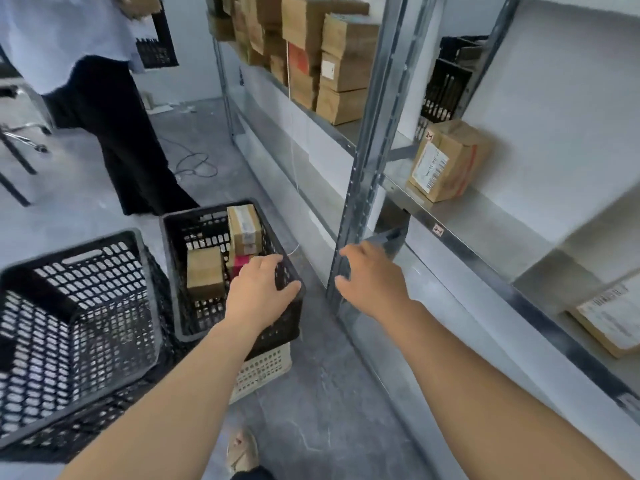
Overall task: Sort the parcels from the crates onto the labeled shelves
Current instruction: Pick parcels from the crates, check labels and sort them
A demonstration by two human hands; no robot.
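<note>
Crates [69, 306] on seemingly concrete floor [329, 393]; parcels [446, 161] on shelves [485, 220]

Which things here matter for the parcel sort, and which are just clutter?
Job: black perforated plastic crate, rim held by left hand; brown cardboard parcels inside it; grey metal shelves; right hand, empty.
Clutter: thin grey floor cable; cream perforated plastic basket under the crate; standing person.

Gripping the black mesh crate [175, 271], your left hand [258, 294] hides part of a pink parcel [241, 264]; the flat brown cardboard parcel's [613, 327] label is blurred.
</note>
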